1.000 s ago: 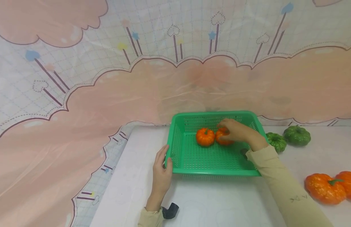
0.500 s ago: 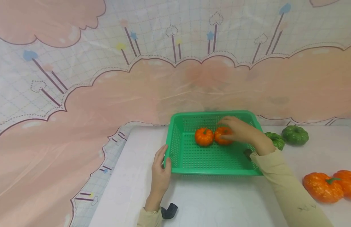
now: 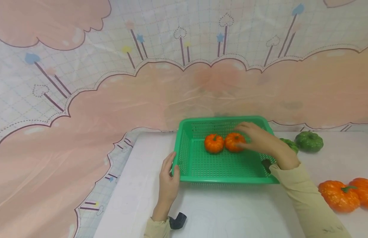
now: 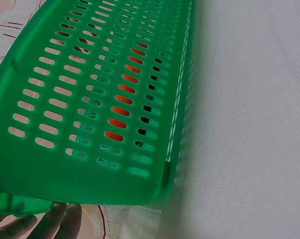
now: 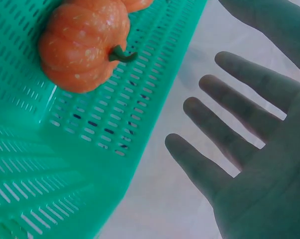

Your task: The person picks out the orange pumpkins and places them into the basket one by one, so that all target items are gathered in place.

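Note:
Two small orange pumpkins, the left pumpkin (image 3: 214,143) and the right pumpkin (image 3: 234,142), sit side by side in a green plastic basket (image 3: 228,180). At the basket's near left corner, my left hand (image 3: 169,180) holds the rim between thumb and fingers; its fingertips show at the rim in the left wrist view. Over the basket's right part is my right hand (image 3: 256,138), just right of the right pumpkin. In the right wrist view its fingers (image 5: 239,104) are spread and hold nothing, with a pumpkin (image 5: 85,47) lying apart from them in the basket.
Right of the basket are a green pumpkin (image 3: 309,142) and a second green pumpkin (image 3: 291,144), partly hidden. Nearer on the right, two larger orange pumpkins (image 3: 339,196) stand together on the white table (image 3: 228,215). A patterned pink and white cloth (image 3: 118,99) hangs behind.
My right hand has drawn back to the right, off the right pumpkin, which now shows more fully in the basket. My left hand has stayed at the rim.

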A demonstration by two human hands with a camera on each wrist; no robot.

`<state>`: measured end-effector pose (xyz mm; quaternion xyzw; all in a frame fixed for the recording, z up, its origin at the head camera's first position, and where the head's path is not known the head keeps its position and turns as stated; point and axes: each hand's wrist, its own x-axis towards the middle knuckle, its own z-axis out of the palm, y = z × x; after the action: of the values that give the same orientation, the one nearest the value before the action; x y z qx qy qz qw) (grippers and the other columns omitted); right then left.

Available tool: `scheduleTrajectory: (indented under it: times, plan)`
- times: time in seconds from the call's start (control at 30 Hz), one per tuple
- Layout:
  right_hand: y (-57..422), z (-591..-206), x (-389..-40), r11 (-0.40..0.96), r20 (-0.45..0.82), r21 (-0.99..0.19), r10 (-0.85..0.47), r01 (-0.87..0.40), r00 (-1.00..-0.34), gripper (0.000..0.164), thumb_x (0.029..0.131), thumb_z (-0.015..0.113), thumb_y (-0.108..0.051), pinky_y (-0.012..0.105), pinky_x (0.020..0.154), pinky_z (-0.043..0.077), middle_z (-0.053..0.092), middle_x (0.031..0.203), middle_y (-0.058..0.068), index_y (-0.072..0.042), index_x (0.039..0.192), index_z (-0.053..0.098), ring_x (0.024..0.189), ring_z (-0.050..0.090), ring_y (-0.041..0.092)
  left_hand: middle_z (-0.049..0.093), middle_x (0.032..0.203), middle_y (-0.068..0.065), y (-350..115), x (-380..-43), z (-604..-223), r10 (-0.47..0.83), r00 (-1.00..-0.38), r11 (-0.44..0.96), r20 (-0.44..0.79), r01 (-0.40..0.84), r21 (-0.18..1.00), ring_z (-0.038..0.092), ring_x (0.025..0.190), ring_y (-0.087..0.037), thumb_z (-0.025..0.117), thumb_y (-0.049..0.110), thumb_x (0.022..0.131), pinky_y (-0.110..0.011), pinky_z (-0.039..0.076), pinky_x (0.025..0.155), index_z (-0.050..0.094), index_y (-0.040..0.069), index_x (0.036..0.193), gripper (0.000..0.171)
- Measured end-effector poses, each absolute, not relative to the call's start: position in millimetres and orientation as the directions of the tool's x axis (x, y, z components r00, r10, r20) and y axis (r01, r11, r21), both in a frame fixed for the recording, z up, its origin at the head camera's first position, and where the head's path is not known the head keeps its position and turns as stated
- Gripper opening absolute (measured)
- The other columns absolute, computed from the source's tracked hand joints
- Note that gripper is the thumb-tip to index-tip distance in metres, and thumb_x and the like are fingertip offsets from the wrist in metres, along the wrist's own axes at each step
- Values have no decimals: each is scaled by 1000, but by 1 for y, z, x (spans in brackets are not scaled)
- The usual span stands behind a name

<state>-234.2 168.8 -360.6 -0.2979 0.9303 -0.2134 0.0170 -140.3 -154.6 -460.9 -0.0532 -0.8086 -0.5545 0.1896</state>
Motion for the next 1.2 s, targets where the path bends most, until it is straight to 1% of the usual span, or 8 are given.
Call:
scheduleTrajectory:
  times: [0.17,0.37,0.6,0.87,1.0,1.2]
  plan:
    - [174,-360,-228,737,100,-404,-553,-542,-827,58,90,73,-21,64,110,37,47,143,26,4,138,53,134,40,47,40,153,-15,-154,-140,-461,-127,-923,379,362,292,878,42,140,-32,46,3,101,-42,45,108,46,7,147,46]
    - [180,-359,-220,732,123,-404,-551,-549,-825,57,90,74,-21,64,109,38,48,142,25,4,137,53,133,40,46,41,153,-11,-155,-140,-462,-131,-923,376,363,292,879,41,141,-32,47,3,101,-43,44,109,46,8,147,47]
    - [187,-359,-212,739,150,-386,-540,-552,-828,56,90,74,-22,63,108,40,50,141,23,4,135,55,133,41,44,40,153,-16,-155,-140,-462,-126,-923,372,363,295,880,41,141,-33,46,3,101,-44,43,110,46,8,147,47]
    - [193,-358,-204,745,163,-379,-531,-549,-832,57,91,74,-26,62,107,41,48,143,22,1,137,54,134,40,43,40,153,-16,-155,-140,-460,-131,-925,378,356,286,881,42,141,-31,46,2,100,-43,43,110,46,7,147,47]
    - [196,-358,-200,738,184,-378,-532,-559,-826,56,91,73,-25,62,105,44,49,142,21,0,138,54,132,44,42,40,153,-16,-155,-140,-461,-129,-924,374,360,291,880,42,140,-32,46,2,100,-42,44,109,46,7,147,47]
    - [202,-359,-193,742,220,-358,-523,-567,-824,54,89,75,-21,61,103,45,52,138,21,2,134,56,129,47,41,39,153,-16,-156,-140,-462,-118,-925,366,361,297,882,42,140,-34,46,2,101,-42,46,108,46,6,147,46]
